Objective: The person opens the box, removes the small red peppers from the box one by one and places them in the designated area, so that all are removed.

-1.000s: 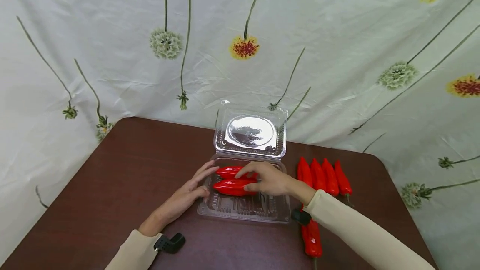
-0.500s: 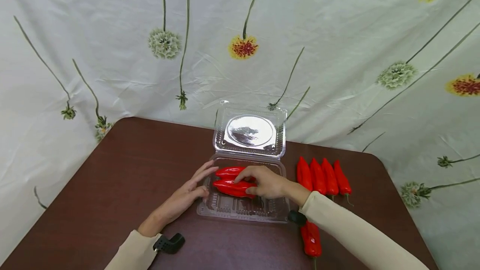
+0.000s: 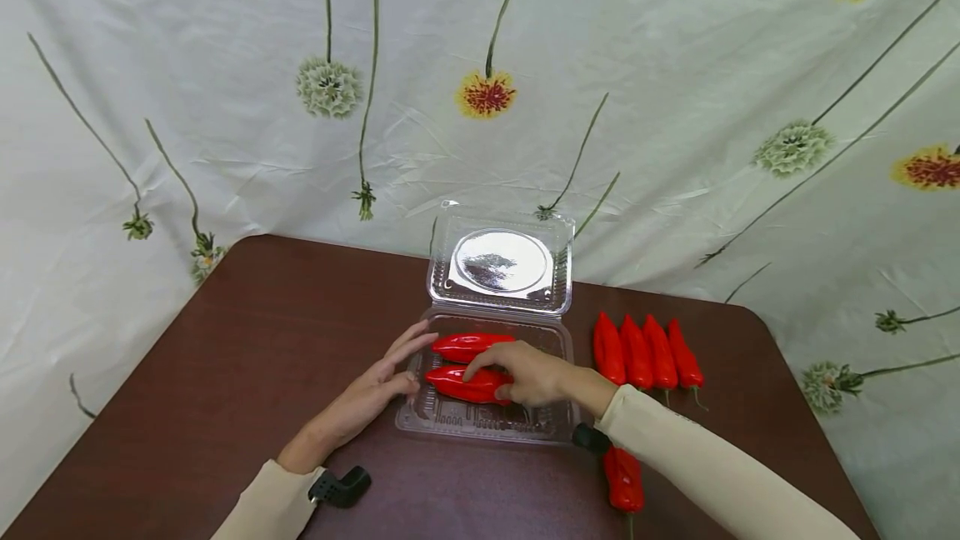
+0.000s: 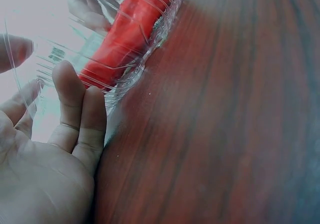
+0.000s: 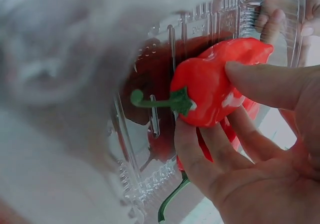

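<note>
Two glossy red chili peppers lie side by side in a clear plastic clamshell container (image 3: pixel 450 427), whose lid stands up at the back. My right hand (image 3: pixel 534 375) has its thumb and fingers around the nearer pepper (image 3: pixel 456 382); the right wrist view shows this pepper (image 5: pixel 207 83) between them, its green stem pointing away. Beyond it lies the far pepper (image 3: pixel 465 347), apart from the held one. My left hand (image 3: pixel 367 394) lies at the container's left edge with extended fingers, and in the left wrist view those fingers (image 4: pixel 70 91) are against the clear wall.
Several red peppers (image 3: pixel 637 357) stand in a row on the brown table (image 3: pixel 300 315), right of the container. Another pepper (image 3: pixel 624 482) lies nearer, partly under the right sleeve (image 3: pixel 690 448). Behind the table hangs a flowered white cloth (image 3: pixel 420 148). The raised lid (image 3: pixel 501 261) is close to it.
My right hand has moved slightly toward me with the nearer pepper, which now lies farther from the far one. The left hand has stayed in place.
</note>
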Motion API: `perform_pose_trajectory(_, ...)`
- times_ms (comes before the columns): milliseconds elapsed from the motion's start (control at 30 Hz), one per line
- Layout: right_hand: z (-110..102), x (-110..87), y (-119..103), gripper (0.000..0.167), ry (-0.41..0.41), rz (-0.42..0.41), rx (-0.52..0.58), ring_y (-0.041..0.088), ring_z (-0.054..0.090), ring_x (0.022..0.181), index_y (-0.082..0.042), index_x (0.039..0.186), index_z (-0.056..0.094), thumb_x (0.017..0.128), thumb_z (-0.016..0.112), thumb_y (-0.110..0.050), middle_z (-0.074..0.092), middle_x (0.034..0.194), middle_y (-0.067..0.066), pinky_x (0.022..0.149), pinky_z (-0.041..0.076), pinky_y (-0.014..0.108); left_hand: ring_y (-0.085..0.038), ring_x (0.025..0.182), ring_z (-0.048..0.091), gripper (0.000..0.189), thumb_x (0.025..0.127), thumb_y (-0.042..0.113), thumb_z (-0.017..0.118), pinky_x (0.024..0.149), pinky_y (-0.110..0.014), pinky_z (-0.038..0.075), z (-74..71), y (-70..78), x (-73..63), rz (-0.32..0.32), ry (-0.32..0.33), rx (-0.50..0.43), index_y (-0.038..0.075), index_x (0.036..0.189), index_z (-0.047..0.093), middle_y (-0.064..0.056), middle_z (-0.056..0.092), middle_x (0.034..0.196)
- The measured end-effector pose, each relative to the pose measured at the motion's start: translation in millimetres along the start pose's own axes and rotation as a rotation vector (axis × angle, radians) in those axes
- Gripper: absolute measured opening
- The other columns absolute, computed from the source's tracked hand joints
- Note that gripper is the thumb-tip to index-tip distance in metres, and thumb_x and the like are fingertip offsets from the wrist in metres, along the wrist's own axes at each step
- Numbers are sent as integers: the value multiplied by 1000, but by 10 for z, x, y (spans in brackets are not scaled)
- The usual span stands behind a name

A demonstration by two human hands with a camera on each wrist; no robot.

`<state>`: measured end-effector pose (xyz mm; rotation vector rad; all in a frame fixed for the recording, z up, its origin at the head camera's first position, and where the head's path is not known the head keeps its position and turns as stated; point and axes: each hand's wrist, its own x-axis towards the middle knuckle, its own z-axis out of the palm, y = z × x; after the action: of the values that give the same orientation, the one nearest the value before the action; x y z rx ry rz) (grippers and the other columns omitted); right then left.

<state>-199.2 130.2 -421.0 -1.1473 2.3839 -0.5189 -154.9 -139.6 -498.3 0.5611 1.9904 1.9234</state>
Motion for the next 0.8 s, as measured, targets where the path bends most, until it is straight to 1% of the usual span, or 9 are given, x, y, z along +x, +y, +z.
perform_pose_trajectory(133,-8,-9,-1,43,-25,26,12,19,55,116,-19,126,66,88,69,1,62,129,0,103,45,38,-22,77,58,67,95,-2,47,74,-26,52,2,9,9,1,1,9,18,157,31,3,3,168)
perform_pose_trajectory(267,-18,-8,3,44,-39,39,21,19,54,112,-19,129,64,89,70,-1,62,130,0,100,45,36,-24,80,58,68,95,-2,48,75,-26,52,2,13,16,1,2,15,19,157,32,3,3,168)
perform_pose_trajectory(367,-19,-4,6,45,-42,45,20,19,54,113,-20,129,64,88,71,-3,61,131,0,101,44,36,-23,82,58,68,95,-1,48,76,-27,52,3,12,15,-3,4,24,20,157,32,3,3,168)
perform_pose_trajectory(433,-13,0,9,45,-43,46,17,19,54,116,-20,130,64,88,72,-4,61,132,0,102,44,37,-22,87,59,67,95,0,48,77,-27,52,4,10,11,-8,8,33,20,157,33,3,3,168)
perform_pose_trajectory(533,-5,5,11,45,-40,45,6,20,54,119,-20,129,63,88,73,-6,61,132,0,104,43,38,-22,90,59,67,95,1,49,77,-27,52,3,7,6,-17,14,47,22,157,33,4,4,168)
perform_pose_trajectory(600,2,10,12,45,-40,41,-1,20,53,120,-21,129,63,88,73,-6,61,132,0,105,43,38,-22,89,59,67,95,1,49,77,-26,52,2,3,3,-18,16,49,22,157,33,4,4,168)
perform_pose_trajectory(667,6,13,12,44,-39,38,-2,20,54,118,-21,128,63,88,73,-6,61,132,0,104,44,37,-22,82,59,67,95,1,48,76,-26,52,2,1,1,-18,13,46,22,157,33,4,3,168)
perform_pose_trajectory(800,10,13,11,44,-43,43,19,20,54,115,-20,127,62,88,73,-6,61,131,-1,100,44,35,-21,79,58,66,95,1,48,76,-26,51,6,0,-3,-16,11,35,20,157,33,4,3,168)
